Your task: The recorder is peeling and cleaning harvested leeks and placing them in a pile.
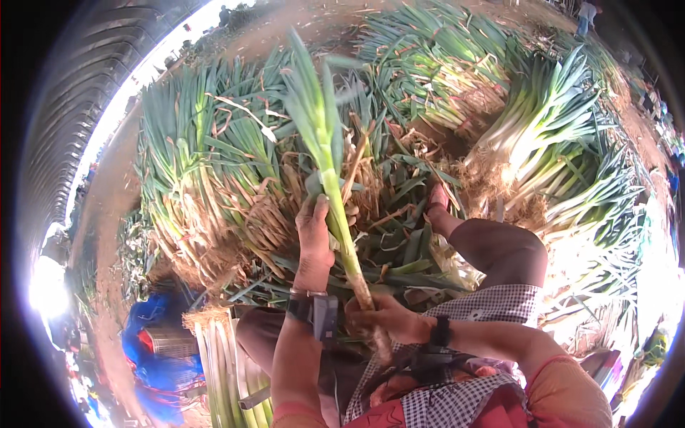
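Observation:
A single leek (330, 167) slants across the middle in front of me, its green leaves pointing away and its soil-stained root end toward my lap. My left hand (314, 227) is closed around the stalk below where the leaves fan out. Nearer my body, my right hand (389, 319) is wrapped round the brownish lower shaft. The leaf tips look smeared by motion. Beneath the leek, loose green and dry leaf scraps (407, 267) cover the ground between my legs.
Untrimmed leeks (175, 164) lie heaped at the far left, with more piles (435, 64) at the back and right (542, 121). By my left side are pale, cleaner leeks (217, 371) and a blue plastic bag (146, 357). A person (586, 18) stands far off at the upper right.

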Demonstrator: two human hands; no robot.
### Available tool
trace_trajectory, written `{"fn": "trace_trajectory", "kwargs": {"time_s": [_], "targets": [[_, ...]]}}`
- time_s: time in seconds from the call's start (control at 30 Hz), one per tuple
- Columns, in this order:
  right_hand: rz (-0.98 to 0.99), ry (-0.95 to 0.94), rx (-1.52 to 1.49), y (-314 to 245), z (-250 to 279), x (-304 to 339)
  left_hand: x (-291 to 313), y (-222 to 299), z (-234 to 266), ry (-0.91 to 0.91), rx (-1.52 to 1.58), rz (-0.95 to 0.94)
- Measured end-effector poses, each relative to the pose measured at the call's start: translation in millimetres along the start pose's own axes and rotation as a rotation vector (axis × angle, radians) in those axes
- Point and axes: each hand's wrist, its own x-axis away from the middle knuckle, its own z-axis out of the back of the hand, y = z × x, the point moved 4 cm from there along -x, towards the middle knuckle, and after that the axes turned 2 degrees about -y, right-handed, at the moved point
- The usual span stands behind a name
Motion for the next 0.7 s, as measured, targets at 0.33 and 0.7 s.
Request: {"fn": "trace_trajectory", "kwargs": {"time_s": [0.33,0.7], "targets": [[0.739,0.228,0.859,-70.7,46.2,-28.5,72.1,-65.1,65.8,-0.690,-1.647,0.057],[0.563,-0.006,1.130,15.7,62.5,-55.2,-14.6,103.2,61.8,0.029,0.038,-0.203]]}}
